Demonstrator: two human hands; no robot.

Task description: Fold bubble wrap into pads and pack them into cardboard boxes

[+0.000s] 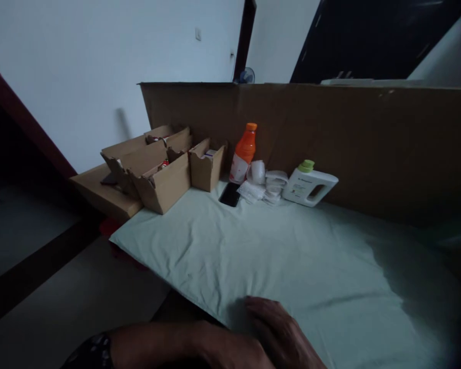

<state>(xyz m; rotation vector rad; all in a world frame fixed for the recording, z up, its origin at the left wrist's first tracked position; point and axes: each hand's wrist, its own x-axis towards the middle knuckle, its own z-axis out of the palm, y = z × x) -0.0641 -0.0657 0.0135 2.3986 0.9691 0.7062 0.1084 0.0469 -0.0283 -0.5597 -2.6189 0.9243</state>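
Both hands are at the bottom of the head view, close together at the near edge of a table covered with a pale green cloth. My right hand rests on the cloth with its fingers stretched out to the left, and nothing shows in it. Beside it, partly cut off by the lower frame edge, is my left hand; its fingers are hidden. The objects at the back of the table stand well apart from both hands.
Cardboard boxes with small items stand at the back left. Rightward come a black phone, an orange-capped bottle, clear plastic packaging and a white jug with a green cap. A cardboard panel rises behind.
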